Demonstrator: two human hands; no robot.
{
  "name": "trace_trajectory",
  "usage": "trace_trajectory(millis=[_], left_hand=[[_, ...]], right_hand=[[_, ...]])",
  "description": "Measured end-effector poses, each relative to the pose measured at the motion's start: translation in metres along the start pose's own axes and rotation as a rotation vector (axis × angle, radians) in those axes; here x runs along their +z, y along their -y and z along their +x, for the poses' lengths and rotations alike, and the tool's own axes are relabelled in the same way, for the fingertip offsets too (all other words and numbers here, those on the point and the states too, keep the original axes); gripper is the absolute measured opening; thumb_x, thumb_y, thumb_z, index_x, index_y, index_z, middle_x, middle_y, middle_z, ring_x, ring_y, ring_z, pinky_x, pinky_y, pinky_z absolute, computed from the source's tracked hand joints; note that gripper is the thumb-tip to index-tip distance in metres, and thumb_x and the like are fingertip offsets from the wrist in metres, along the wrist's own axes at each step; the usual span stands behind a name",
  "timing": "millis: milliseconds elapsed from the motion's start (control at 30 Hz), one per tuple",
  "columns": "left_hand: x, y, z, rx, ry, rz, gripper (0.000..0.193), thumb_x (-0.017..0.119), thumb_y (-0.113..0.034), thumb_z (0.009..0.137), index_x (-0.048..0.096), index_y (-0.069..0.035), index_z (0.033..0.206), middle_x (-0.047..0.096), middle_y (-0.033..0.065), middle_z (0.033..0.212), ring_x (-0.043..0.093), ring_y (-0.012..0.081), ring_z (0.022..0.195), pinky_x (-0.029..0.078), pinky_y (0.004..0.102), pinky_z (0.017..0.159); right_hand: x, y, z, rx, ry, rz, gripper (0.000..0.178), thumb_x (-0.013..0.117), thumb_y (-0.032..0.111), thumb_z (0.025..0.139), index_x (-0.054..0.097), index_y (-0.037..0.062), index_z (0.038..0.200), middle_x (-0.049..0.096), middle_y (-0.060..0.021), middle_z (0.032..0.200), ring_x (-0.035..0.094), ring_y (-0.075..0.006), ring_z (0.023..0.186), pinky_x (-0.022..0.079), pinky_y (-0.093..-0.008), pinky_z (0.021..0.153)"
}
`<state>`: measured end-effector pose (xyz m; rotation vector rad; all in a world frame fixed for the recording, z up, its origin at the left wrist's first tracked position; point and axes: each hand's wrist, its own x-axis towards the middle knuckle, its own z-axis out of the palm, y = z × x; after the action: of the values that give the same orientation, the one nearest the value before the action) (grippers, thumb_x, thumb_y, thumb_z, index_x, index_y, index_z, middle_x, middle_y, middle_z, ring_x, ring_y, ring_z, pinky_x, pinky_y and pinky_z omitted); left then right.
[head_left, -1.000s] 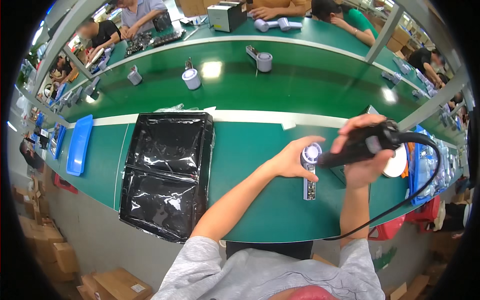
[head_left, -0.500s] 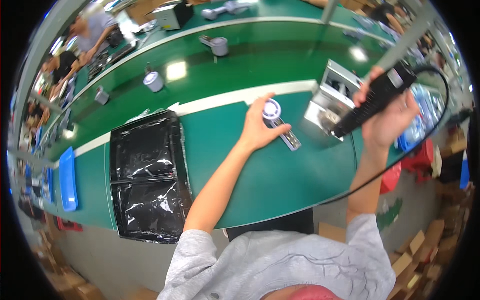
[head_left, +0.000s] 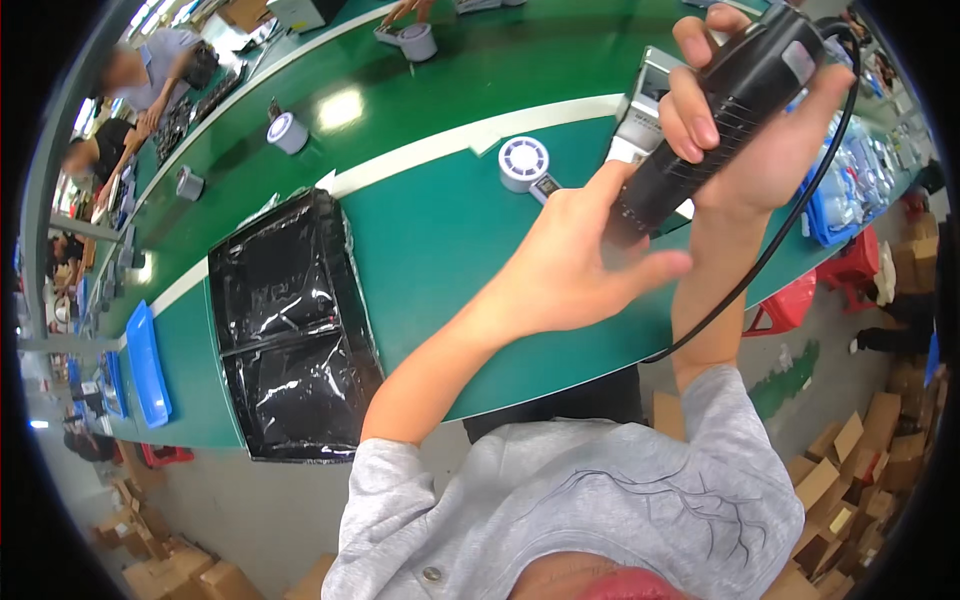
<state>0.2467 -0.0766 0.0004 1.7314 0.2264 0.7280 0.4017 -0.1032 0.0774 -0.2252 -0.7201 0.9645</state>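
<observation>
A black corded tool [head_left: 735, 105] is gripped fully by the right hand [head_left: 770, 150]; its lower end, at seven o'clock, is apparently steadied by the half-closed left hand [head_left: 570, 265].

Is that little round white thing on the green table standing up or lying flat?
Lying flat. The round white part rests on the green table with its slotted, fan-like face turned up toward the camera, just beyond the left hand.
</observation>
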Motion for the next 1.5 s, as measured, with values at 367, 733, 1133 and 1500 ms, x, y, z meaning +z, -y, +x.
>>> trace_trajectory(millis=[367,733,1133,1500], left_hand=[[0.013,0.011,0.001,-0.195,-0.066,-0.019,0.036,0.085,-0.022,0.094,0.063,0.0,0.112,0.06,0.0007,0.072,0.053,0.0079,0.064,0.043,0.0284,0.057],[0.013,0.012,0.0,-0.183,0.079,-0.176,0.034,0.084,-0.018,0.093,0.064,0.001,0.113,0.057,-0.0005,0.073,0.051,0.0067,0.066,0.043,0.0278,0.058],[0.02,0.018,0.0,-0.195,-0.124,0.054,0.029,0.083,-0.017,0.092,0.064,0.002,0.105,0.06,0.0035,0.066,0.054,0.0088,0.057,0.043,0.0296,0.052],[0.023,0.037,0.002,0.042,-0.327,0.224,0.033,0.084,-0.019,0.091,0.06,0.003,0.094,0.061,0.0131,0.061,0.059,0.0213,0.048,0.044,0.0346,0.049]], right_hand=[[-0.031,-0.009,0.001,0.238,0.331,0.105,0.038,0.062,0.031,0.095,0.046,0.0005,0.11,0.054,-0.0208,0.091,0.056,-0.0236,0.044,0.048,-0.0351,0.039],[-0.03,-0.004,-0.003,0.263,0.51,0.1,0.031,0.064,0.025,0.097,0.051,0.0018,0.111,0.063,-0.0212,0.089,0.057,-0.0218,0.045,0.049,-0.0326,0.038],[-0.037,-0.009,0.004,0.22,0.389,0.04,0.035,0.062,0.027,0.095,0.052,-0.0034,0.108,0.063,-0.021,0.086,0.057,-0.0222,0.044,0.047,-0.0327,0.035],[-0.038,-0.01,0.003,0.233,0.297,-0.065,0.035,0.06,0.029,0.096,0.051,-0.0031,0.107,0.061,-0.0193,0.084,0.059,-0.0237,0.046,0.047,-0.0331,0.037]])
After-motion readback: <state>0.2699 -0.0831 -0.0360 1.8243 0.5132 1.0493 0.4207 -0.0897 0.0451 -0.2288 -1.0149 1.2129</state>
